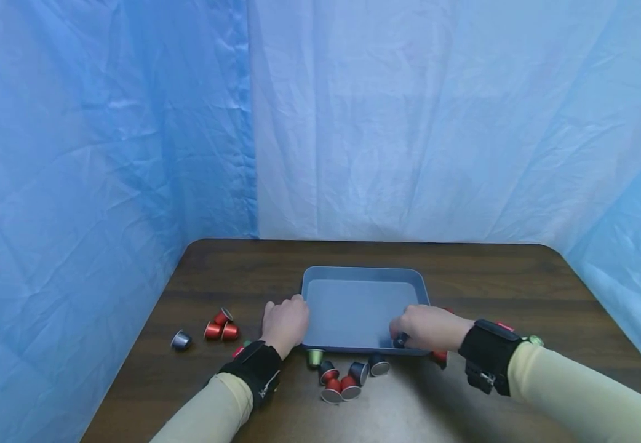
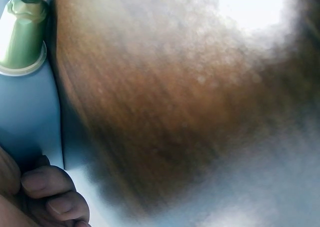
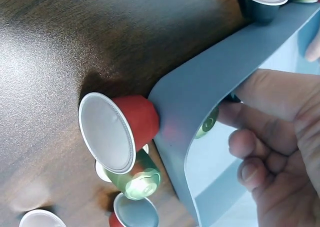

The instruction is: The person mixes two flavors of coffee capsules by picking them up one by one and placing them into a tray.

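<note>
A shallow blue-grey tray [image 1: 362, 271] lies on the table. My left hand [image 1: 286, 321] grips its left edge, with curled fingers [image 2: 50, 181] at the rim in the left wrist view. Over the tray's near right corner, my right hand [image 1: 430, 326] pinches a dark blue coffee capsule [image 1: 401, 339] between thumb and forefinger; the hand mostly hides the capsule in the right wrist view. A green capsule [image 3: 207, 123] shows inside the tray there, partly behind the wall. Outside that corner, a red capsule [image 3: 142, 119] lies against the tray, beside another green capsule [image 3: 137, 176].
In front of the tray are a green capsule [image 1: 315, 358], a dark capsule [image 1: 378, 365] and several red and dark blue ones. Farther left lie three red capsules [image 1: 213, 331] and a grey-blue capsule [image 1: 181, 340]. Blue curtains [image 1: 354, 123] surround the wooden table [image 1: 492, 264].
</note>
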Demonstrator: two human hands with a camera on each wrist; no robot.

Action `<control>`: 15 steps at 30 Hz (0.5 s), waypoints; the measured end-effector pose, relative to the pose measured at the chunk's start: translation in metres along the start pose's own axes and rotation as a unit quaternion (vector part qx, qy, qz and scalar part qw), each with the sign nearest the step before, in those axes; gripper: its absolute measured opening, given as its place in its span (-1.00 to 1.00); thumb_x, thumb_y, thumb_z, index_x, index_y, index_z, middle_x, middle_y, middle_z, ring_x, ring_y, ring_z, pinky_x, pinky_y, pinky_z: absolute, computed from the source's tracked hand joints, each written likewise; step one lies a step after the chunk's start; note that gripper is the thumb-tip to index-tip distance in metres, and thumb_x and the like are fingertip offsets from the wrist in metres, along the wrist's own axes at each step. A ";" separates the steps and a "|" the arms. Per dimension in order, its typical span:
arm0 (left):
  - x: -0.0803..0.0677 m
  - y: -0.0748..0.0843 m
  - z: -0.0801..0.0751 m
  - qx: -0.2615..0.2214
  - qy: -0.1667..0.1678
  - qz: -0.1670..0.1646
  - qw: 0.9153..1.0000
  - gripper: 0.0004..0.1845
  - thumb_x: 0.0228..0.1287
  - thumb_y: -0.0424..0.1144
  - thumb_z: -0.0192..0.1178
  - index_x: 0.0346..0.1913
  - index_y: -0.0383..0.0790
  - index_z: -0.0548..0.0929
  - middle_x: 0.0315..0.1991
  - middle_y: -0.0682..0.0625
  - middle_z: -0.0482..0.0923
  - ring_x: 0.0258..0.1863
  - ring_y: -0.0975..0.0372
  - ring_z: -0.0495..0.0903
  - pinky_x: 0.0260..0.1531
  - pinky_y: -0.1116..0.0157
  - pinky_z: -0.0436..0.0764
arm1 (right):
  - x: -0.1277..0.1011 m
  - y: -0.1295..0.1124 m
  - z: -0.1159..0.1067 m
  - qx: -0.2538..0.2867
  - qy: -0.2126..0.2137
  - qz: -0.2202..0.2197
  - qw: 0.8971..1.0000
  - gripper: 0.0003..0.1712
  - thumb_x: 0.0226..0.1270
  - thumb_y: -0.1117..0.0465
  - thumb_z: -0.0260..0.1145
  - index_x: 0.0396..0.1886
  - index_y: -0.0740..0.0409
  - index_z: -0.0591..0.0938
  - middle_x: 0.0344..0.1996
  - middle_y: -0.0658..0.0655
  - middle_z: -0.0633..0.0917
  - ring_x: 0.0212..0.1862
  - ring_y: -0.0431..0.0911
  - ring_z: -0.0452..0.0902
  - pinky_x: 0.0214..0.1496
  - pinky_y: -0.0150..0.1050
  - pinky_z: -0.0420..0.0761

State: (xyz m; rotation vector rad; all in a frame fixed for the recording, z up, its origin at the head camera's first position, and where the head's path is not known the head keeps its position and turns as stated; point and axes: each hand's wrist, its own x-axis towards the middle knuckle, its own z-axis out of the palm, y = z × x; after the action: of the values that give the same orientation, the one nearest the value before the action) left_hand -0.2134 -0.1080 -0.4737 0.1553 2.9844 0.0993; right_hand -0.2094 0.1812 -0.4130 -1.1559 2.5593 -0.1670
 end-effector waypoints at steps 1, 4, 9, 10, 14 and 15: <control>0.000 0.000 0.000 0.001 0.000 0.001 1.000 -0.82 0.38 -0.18 0.34 -0.11 -0.22 0.69 -0.29 -0.06 0.50 -0.36 0.09 0.56 -0.18 0.03 0.46 | 0.000 0.000 0.000 0.002 -0.002 0.001 1.000 -0.79 0.21 0.25 0.55 -0.15 0.05 0.78 -0.33 -0.05 0.78 -0.37 -0.33 0.57 -0.08 -0.27 0.71; 0.000 0.002 -0.001 0.003 0.000 0.002 1.000 -0.82 0.38 -0.18 0.35 -0.10 -0.22 0.69 -0.29 -0.06 0.50 -0.36 0.09 0.56 -0.18 0.03 0.47 | 0.000 0.000 0.000 0.005 -0.006 0.004 1.000 -0.78 0.21 0.24 0.56 -0.14 0.05 0.79 -0.32 -0.05 0.78 -0.36 -0.33 0.59 -0.07 -0.27 0.71; 0.000 0.002 -0.001 0.000 0.002 -0.003 1.000 -0.82 0.41 -0.17 0.32 -0.11 -0.22 0.69 -0.30 -0.06 0.50 -0.36 0.09 0.56 -0.17 0.02 0.47 | -0.001 -0.001 -0.001 0.012 -0.010 0.015 1.000 -0.77 0.21 0.21 0.56 -0.13 0.04 0.79 -0.32 -0.06 0.77 -0.35 -0.32 0.60 -0.07 -0.29 0.71; 0.000 0.002 -0.001 0.000 0.003 -0.003 1.000 -0.82 0.41 -0.17 0.31 -0.11 -0.22 0.69 -0.30 -0.06 0.50 -0.36 0.09 0.56 -0.17 0.02 0.46 | -0.001 -0.001 -0.001 0.014 -0.011 0.016 1.000 -0.77 0.21 0.21 0.56 -0.13 0.04 0.79 -0.32 -0.06 0.77 -0.35 -0.32 0.61 -0.07 -0.30 0.71; 0.000 0.002 0.000 0.004 0.005 -0.003 1.000 -0.83 0.41 -0.17 0.31 -0.12 -0.21 0.68 -0.31 -0.05 0.49 -0.37 0.10 0.56 -0.17 0.03 0.46 | -0.001 -0.001 -0.001 0.015 -0.012 0.013 1.000 -0.76 0.21 0.22 0.56 -0.11 0.03 0.80 -0.28 -0.06 0.79 -0.31 -0.30 0.64 -0.06 -0.29 0.70; 0.000 0.002 0.000 0.006 0.005 -0.002 1.000 -0.83 0.41 -0.17 0.32 -0.12 -0.21 0.69 -0.31 -0.05 0.49 -0.37 0.10 0.56 -0.17 0.03 0.46 | -0.001 0.000 -0.001 0.015 -0.012 0.010 1.000 -0.76 0.22 0.23 0.55 -0.10 0.04 0.80 -0.27 -0.06 0.79 -0.29 -0.29 0.65 -0.04 -0.27 0.71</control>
State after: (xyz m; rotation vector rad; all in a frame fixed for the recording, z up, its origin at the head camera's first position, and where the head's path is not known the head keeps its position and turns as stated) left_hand -0.2129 -0.1061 -0.4736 0.1507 2.9953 0.0821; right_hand -0.2088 0.1821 -0.4120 -1.1138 2.5381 -0.1857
